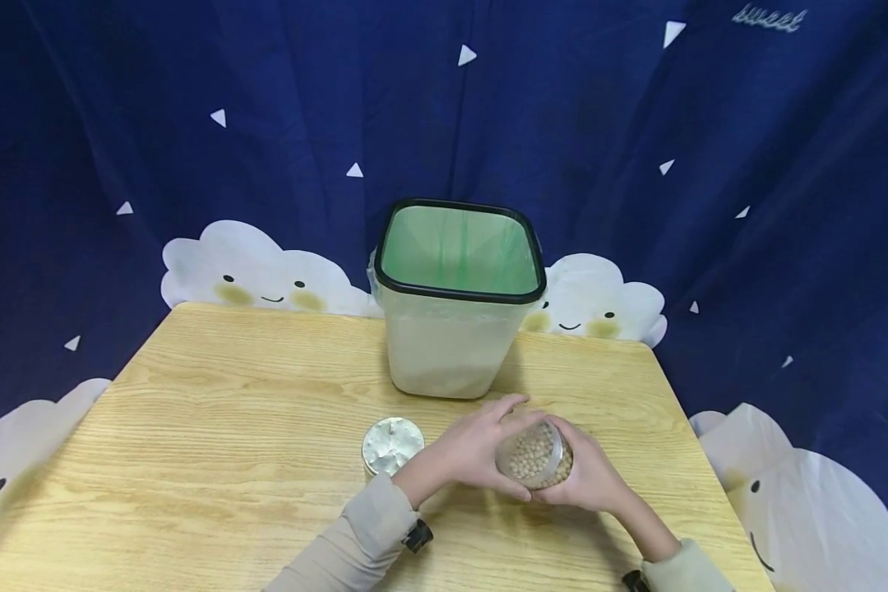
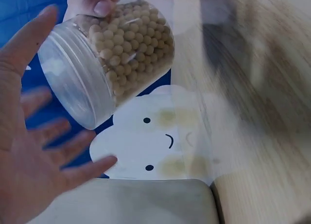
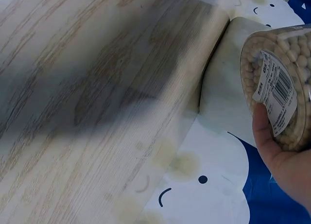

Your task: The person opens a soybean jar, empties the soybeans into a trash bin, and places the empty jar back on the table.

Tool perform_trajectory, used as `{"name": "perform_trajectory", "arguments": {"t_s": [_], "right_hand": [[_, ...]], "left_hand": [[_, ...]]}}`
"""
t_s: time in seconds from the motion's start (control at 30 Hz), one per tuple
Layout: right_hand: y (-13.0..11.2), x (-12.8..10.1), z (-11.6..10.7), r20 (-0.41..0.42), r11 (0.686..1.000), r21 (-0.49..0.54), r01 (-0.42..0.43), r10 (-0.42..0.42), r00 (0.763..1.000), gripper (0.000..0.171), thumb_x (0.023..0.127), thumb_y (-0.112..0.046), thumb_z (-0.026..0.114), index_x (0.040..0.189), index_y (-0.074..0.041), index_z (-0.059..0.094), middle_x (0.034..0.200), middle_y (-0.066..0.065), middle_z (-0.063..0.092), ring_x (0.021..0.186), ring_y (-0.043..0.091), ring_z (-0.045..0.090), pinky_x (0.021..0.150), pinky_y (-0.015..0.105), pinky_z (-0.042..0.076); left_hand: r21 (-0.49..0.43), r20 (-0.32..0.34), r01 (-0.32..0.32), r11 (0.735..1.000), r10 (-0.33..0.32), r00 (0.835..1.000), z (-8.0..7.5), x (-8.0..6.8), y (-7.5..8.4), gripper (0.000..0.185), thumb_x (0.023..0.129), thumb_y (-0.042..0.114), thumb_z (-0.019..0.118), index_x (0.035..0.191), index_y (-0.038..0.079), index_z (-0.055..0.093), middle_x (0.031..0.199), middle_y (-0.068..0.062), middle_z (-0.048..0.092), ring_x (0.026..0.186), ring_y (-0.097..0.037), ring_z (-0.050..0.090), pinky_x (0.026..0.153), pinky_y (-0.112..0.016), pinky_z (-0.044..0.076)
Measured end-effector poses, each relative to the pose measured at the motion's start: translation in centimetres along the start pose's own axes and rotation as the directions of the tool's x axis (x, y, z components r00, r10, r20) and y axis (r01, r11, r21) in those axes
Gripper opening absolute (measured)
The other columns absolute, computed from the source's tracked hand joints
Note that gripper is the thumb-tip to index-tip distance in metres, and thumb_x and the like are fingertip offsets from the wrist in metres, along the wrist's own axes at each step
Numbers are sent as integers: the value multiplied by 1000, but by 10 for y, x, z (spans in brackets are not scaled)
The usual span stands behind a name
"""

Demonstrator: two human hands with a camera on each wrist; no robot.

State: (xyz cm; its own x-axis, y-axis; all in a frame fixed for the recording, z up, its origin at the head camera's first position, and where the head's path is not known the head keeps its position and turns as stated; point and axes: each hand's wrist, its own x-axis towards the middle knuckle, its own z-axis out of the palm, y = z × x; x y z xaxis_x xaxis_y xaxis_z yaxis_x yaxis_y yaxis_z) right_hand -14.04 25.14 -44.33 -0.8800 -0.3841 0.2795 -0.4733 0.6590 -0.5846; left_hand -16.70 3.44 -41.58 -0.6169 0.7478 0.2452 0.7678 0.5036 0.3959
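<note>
My right hand (image 1: 590,477) grips a clear plastic jar (image 2: 133,46) of small round beige balls by its body, tilted with the lid toward my left hand. The translucent screw lid (image 2: 80,76) is on the jar. In the left wrist view my left hand (image 2: 31,161) is spread around the lid, fingers extended and somewhat blurred, with a gap between palm and lid. A white label with a barcode (image 3: 279,93) shows on the jar's base in the right wrist view, where the right thumb (image 3: 265,131) lies against it.
A round container with a silvery, crinkled top (image 1: 392,445) stands on the wooden table (image 1: 215,427), just left of my left wrist. Behind the hands is a pale bin (image 1: 447,345) with a black rim and green inside. A dark blue curtain with clouds (image 1: 266,148) hangs behind.
</note>
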Motion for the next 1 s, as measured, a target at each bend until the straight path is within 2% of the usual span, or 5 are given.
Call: {"name": "perform_trajectory", "arguments": {"t_s": [0.17, 0.4, 0.57, 0.8, 1.0], "right_hand": [[2, -1, -1, -14, 999, -17, 36, -36, 999, 97, 40, -26, 89, 125, -8, 47, 108, 2, 58, 90, 17, 56, 72, 36, 49], [2, -4, -1, -1, 1000, 11, 25, -25, 1000, 96, 41, -22, 90, 126, -10, 46, 108, 0, 57, 89, 15, 55, 71, 33, 49], [2, -6, 1, 18, 1000, 24, -12, 11, 1000, 98, 43, -21, 89, 128, -7, 44, 109, 4, 56, 88, 18, 55, 68, 31, 49], [4, -6, 1, 11, 1000, -3, -2, 2, 1000, 100, 42, -30, 89, 129, -6, 44, 110, 5, 58, 89, 17, 56, 72, 34, 49], [2, -6, 0, 9, 1000, -13, 5, -5, 1000, 101, 41, -28, 89, 129, -7, 45, 112, 3, 57, 92, 16, 55, 74, 36, 48]], "left_hand": [[14, 58, -139, 990, 138, 989, -3, 1, 1, 97, 64, 31, 81, 144, 28, 26, 148, -2, 21, 131, -21, 27, 97, -38, 36], [85, -39, -48, 995, 52, 998, 0, 1, 6, 88, 66, 59, 70, 140, 23, 37, 126, -6, 48, 107, -17, 52, 85, -31, 45], [131, -64, 5, 991, 3, 998, 3, 0, 8, 89, 68, 69, 60, 140, 24, 36, 126, -10, 50, 105, -21, 55, 81, -34, 48], [110, 52, -155, 982, 150, 987, -4, 2, 5, 90, 68, 45, 75, 143, 30, 28, 148, -2, 25, 130, -21, 30, 101, -38, 31], [122, 44, -149, 981, 145, 988, -4, 3, 7, 88, 68, 47, 75, 142, 25, 32, 137, -4, 39, 122, -17, 39, 98, -31, 35]]}}
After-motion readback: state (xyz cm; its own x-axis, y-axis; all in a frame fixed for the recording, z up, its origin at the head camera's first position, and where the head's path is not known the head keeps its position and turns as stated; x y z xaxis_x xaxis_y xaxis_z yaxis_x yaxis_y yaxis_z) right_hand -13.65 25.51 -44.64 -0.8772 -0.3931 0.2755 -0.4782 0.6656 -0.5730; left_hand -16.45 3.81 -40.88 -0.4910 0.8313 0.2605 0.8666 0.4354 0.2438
